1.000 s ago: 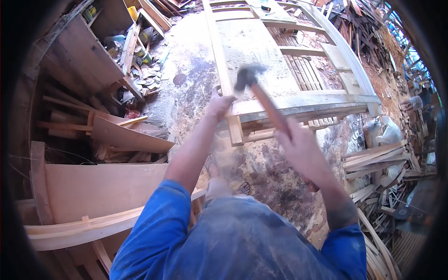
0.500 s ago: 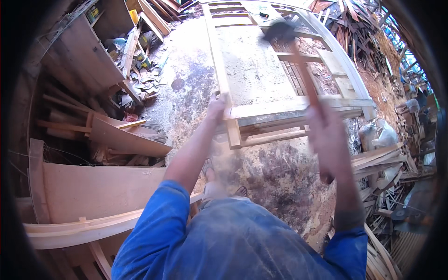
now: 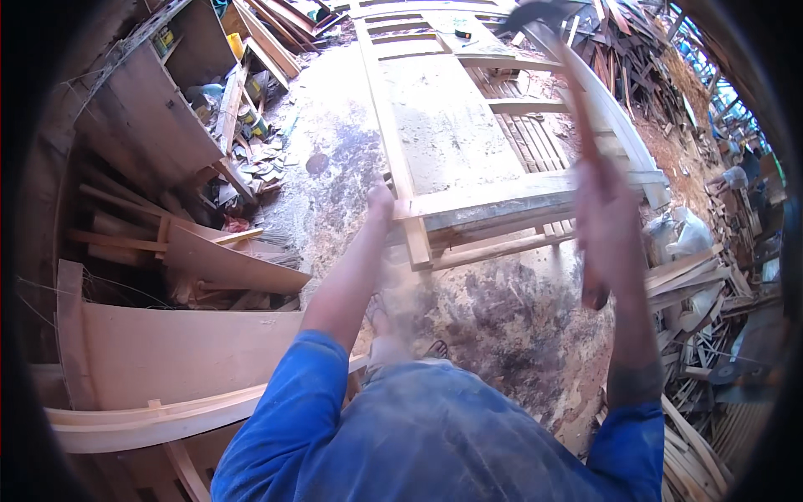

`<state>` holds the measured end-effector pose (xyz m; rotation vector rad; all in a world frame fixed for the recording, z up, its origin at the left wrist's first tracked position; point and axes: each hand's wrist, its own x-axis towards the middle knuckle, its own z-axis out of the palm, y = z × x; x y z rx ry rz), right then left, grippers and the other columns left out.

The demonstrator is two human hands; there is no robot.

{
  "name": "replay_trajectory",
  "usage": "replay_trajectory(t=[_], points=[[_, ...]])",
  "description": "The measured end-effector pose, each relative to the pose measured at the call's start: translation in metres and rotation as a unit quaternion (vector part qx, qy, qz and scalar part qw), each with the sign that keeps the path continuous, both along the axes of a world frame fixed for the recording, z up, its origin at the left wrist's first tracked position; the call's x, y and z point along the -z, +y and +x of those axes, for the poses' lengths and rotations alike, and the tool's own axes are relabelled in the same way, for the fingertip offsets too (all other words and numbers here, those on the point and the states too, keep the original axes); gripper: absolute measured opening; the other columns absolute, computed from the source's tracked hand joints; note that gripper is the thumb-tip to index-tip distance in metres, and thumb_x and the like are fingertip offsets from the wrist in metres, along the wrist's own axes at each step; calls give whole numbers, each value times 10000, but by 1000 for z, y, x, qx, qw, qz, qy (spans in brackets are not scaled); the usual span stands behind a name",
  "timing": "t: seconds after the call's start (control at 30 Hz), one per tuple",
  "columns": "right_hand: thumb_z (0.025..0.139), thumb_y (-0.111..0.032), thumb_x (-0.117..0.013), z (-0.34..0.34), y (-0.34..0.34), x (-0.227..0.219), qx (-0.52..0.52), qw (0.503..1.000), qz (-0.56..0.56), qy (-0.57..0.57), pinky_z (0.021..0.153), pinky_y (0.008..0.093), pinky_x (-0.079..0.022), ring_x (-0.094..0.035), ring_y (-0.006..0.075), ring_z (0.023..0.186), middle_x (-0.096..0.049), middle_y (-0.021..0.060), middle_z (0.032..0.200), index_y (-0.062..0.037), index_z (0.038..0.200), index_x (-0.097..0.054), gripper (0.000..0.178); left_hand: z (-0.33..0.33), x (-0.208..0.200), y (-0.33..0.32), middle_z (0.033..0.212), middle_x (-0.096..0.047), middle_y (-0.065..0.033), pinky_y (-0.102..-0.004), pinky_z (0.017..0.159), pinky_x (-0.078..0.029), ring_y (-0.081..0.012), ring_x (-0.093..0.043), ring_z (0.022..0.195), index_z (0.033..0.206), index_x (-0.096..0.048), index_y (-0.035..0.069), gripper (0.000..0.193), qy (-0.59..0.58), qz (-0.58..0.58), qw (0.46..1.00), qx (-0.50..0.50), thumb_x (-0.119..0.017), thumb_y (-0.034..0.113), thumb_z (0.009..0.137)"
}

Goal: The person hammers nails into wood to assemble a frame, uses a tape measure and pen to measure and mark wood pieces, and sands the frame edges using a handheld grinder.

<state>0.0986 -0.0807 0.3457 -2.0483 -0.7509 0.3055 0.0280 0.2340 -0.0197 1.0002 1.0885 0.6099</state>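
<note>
My right hand is closed round the brown wooden handle of a hammer. Its dark head is raised at the upper right, blurred and well above the wood. My left hand is closed at the near left corner of a pale wooden frame, against its side rail. Its fingers are partly hidden, and a small dark spot shows beside them. The frame stretches away from me, with crosspieces, slats and a dusty flat panel inside it.
Cut boards and a wooden cabinet stand at the left, with cans and scraps beside it. A curved light rail lies at the lower left. Wood offcuts and a plastic bag crowd the right. Sawdust covers the stained floor.
The hammer has risen, its head moving up and to the right, with my right hand shifting right. My left hand stays at the frame's corner, slightly lower in the view.
</note>
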Motion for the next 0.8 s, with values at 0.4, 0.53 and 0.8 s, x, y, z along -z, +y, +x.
replay_trajectory(t=[0.4,0.53,0.8], points=[[1002,-279,-536,-18,0,62,-89,967,-239,22,827,460,-500,-657,390,937,-675,260,989,16,1227,-568,372,-15,28,-1,1337,-588,-132,-386,951,-516,-246,-567,1199,1423,-508,64,689,-34,31,999,15,-179,553,1067],[1080,-259,-420,-21,17,-26,-75,970,228,-38,429,216,-403,-470,49,488,-516,9,629,-80,854,-479,294,-4,0,0,1293,-615,-133,-374,999,-467,-227,-573,1177,1364,-578,44,692,-61,-23,998,-15,-240,566,1061],[1005,-188,-527,-40,28,182,-133,945,-283,-93,584,437,-488,-551,319,551,-529,96,610,32,1089,-514,237,-43,-22,27,1180,-650,-72,-340,930,-476,-180,-591,990,1297,-605,12,654,-67,-1,994,90,-309,546,1062]])
